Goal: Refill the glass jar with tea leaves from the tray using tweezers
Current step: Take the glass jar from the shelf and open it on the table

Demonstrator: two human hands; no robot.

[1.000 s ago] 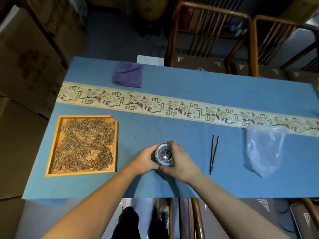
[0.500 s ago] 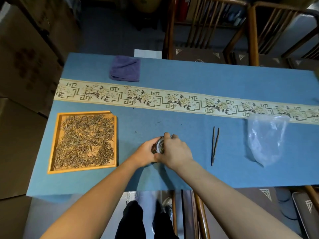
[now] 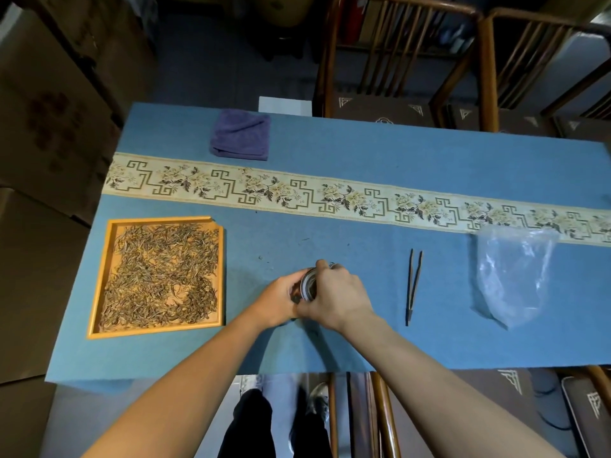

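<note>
Glass jar (image 3: 309, 285) stood on the blue table (image 3: 380, 153) near its six o'clock edge, held between both hands and mostly hidden by them. At its nine o'clock the left hand (image 3: 279, 300) curled round the side of the jar, while at its three o'clock the right hand (image 3: 337, 297) lay over the top with fingers bent round the rim, apparently working the lid; whether the lid was loose could not be told. To do this step well, the left hand would need to brace the jar firmly on the table while the right turned evenly, keeping the jar upright. Well apart at nine o'clock sat the tray (image 3: 99, 282) of tea leaves (image 3: 160, 276); the tweezers (image 3: 414, 285) lay untouched at three o'clock, with a clear plastic bag (image 3: 510, 272) beyond them.
</note>
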